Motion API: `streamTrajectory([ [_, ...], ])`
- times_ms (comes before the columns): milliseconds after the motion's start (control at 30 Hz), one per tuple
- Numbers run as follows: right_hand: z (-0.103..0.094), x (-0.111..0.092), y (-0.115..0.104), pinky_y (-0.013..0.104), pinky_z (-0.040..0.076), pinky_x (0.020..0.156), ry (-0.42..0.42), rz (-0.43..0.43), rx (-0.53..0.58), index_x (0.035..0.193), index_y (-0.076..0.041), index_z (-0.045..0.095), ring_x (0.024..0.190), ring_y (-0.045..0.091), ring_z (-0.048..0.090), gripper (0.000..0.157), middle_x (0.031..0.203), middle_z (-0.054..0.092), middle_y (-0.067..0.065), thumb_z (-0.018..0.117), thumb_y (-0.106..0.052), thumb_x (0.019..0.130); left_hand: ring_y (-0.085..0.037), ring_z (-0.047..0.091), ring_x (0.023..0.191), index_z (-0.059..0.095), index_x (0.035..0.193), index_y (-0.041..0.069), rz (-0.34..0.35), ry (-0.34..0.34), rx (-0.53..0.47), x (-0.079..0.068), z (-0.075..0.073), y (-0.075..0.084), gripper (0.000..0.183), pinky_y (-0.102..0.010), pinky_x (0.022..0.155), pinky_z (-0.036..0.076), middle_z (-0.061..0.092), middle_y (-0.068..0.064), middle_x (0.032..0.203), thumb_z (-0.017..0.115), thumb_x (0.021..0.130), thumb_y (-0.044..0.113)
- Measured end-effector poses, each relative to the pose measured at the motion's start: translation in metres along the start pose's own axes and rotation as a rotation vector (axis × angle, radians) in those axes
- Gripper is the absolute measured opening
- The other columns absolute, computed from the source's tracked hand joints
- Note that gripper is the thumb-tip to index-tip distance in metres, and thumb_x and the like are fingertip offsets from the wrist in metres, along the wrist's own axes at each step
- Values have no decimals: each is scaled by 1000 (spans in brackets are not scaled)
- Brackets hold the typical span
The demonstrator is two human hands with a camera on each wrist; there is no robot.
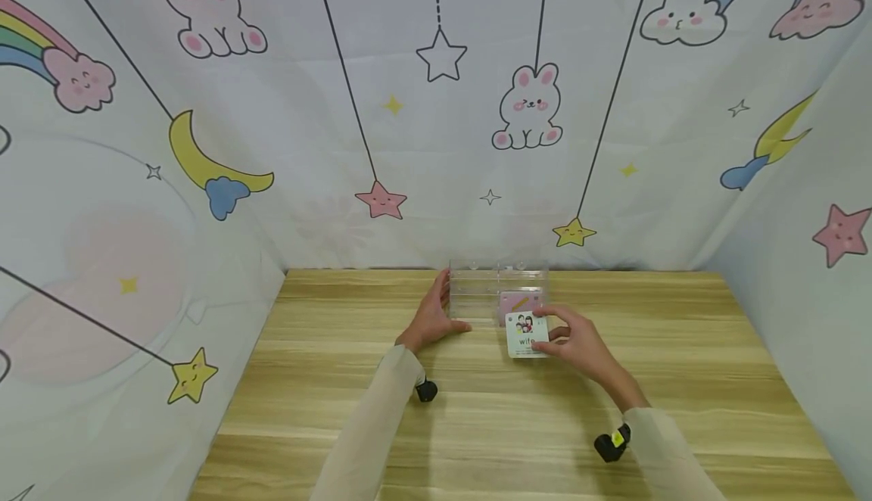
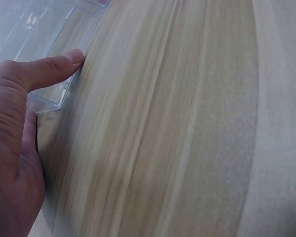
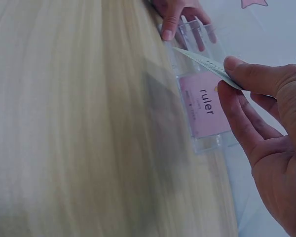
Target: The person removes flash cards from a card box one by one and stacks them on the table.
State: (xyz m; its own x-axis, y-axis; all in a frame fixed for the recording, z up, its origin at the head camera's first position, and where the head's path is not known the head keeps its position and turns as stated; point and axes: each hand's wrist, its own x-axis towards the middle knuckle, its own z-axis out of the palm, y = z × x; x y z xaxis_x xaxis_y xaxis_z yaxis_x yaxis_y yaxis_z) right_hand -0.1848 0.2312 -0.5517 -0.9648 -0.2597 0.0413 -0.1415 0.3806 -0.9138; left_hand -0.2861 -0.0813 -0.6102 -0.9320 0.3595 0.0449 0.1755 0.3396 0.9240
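A white card (image 1: 519, 340) printed "wife" under a small picture of people is pinched between the thumb and fingers of my right hand (image 1: 579, 346). In the right wrist view the card (image 3: 207, 65) appears nearly edge-on, tilted above a clear plastic card box (image 3: 207, 144). A pink card (image 3: 203, 106) reading "ruler" lies in the box's right front section. My left hand (image 1: 432, 315) holds the box's left end, thumb at the front edge and fingers along the side. The left wrist view shows that thumb (image 2: 54, 70) against the clear plastic.
The box (image 1: 473, 300) has several see-through sections and stands at the back of the wooden table (image 1: 490, 425), close to a white cloth backdrop (image 1: 450, 145) with cartoon prints. Similar cloth hangs on both sides. Each wrist wears a small black camera (image 1: 426, 390).
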Motion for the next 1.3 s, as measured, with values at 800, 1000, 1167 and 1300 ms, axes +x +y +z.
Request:
streamTrajectory([
  [800, 7, -23, 44, 24, 47, 62, -2, -51, -308, 127, 3, 69, 74, 14, 53, 56, 105, 61, 9, 93, -12, 78, -31, 34, 151, 11, 167, 13, -11, -5, 20, 2, 1, -4, 128, -39, 122, 33, 26, -18, 168, 96, 72, 6],
  [1000, 7, -20, 44, 23, 45, 63, -30, -82, -352, 129, 6, 68, 75, 13, 49, 57, 114, 59, 16, 91, -11, 80, -31, 34, 151, 11, 167, 12, -17, -5, 30, 1, 0, 0, 127, -39, 122, 33, 26, -17, 168, 96, 73, 6],
  [1167, 6, -17, 41, 23, 44, 62, -71, -83, -377, 132, 7, 66, 76, 14, 48, 58, 119, 57, 20, 90, -10, 82, -29, 33, 152, 10, 167, 14, -31, -5, 36, 0, 0, 2, 127, -37, 122, 33, 25, -15, 169, 96, 74, 6],
  [1300, 6, -17, 38, 23, 42, 63, -90, -50, -380, 133, 6, 66, 79, 17, 47, 58, 122, 54, 22, 89, -10, 83, -30, 34, 152, 10, 167, 11, -25, -8, 34, 0, 0, 3, 126, -38, 121, 34, 25, -16, 169, 95, 74, 6],
])
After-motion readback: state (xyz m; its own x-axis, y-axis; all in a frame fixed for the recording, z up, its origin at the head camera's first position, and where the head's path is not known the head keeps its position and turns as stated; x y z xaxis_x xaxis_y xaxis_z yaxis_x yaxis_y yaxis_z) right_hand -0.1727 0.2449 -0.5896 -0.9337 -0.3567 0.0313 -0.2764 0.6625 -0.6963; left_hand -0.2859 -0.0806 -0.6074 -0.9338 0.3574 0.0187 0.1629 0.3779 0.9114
